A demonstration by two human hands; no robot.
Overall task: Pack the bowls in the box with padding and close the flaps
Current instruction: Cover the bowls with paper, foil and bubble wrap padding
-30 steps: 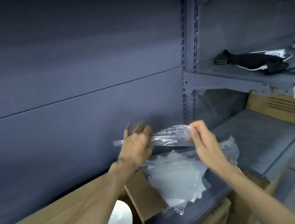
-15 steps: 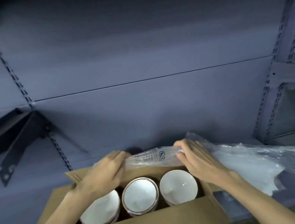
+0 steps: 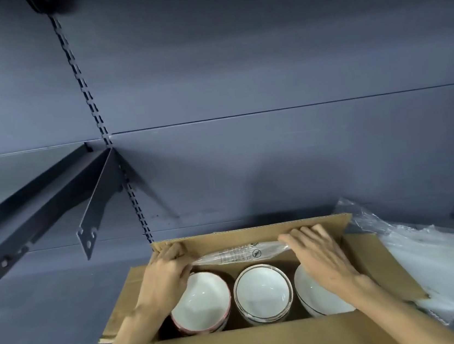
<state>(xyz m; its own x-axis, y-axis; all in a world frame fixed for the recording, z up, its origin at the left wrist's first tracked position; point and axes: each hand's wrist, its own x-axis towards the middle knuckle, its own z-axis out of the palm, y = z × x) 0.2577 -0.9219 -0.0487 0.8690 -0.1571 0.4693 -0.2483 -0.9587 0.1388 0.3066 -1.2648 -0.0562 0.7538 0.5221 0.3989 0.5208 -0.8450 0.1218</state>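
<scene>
An open cardboard box sits on a grey shelf with its flaps spread out. Three stacks of white bowls stand side by side inside: left, middle, right. A rolled clear plastic air cushion lies along the box's far wall, behind the bowls. My left hand grips its left end. My right hand holds its right end, fingers over the roll and partly covering the right bowl.
A heap of clear plastic padding sheets lies on the shelf right of the box. A dark metal shelf bracket juts out at the left. The grey back panel stands close behind the box.
Both hands carried the rolled cushion left from above the padding heap and down into the box, against its far wall. The view swung left and down onto the box.
</scene>
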